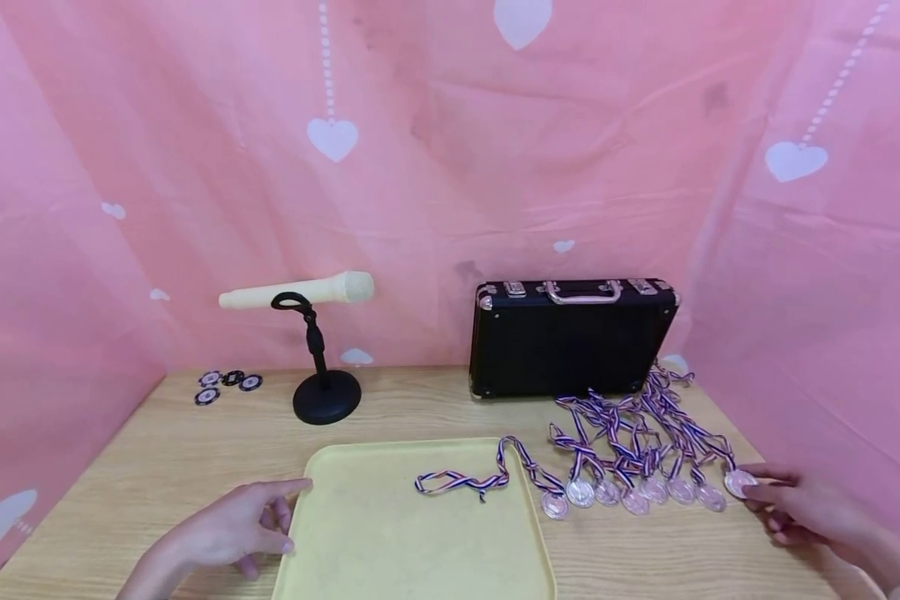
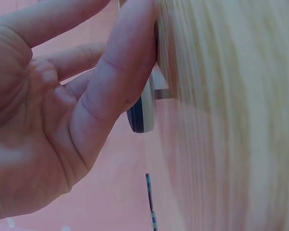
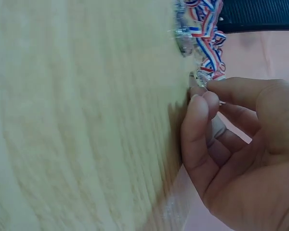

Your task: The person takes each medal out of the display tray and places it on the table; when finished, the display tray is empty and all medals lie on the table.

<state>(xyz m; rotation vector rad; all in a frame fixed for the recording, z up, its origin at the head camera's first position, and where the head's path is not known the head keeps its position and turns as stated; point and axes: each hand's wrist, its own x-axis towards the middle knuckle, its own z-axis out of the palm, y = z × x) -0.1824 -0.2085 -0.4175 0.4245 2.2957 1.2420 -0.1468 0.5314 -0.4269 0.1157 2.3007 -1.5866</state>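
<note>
On the right side of the table, my right hand [image 1: 817, 504] pinches the edge of a medal [image 1: 738, 483] between thumb and fingers. Its red, white and blue ribbon trails back toward the other ribbons. In the right wrist view, the fingertips [image 3: 197, 113] meet at the medal's rim, close to the table surface. Several more medals [image 1: 578, 493] lie in a row to the left, with tangled ribbons behind them. One ribbon [image 1: 461, 481] lies across the cream tray [image 1: 412, 550]. My left hand [image 1: 225, 529] rests by the tray's left edge, fingers loosely spread, holding nothing.
A black case [image 1: 570, 350] with a metal handle stands upright at the back right. Back left, a pale microphone [image 1: 300, 293] sits on a black stand [image 1: 326, 398]. Several poker chips [image 1: 207, 396] lie farther left. Pink cloth [image 1: 420, 192] encloses the table's back and sides.
</note>
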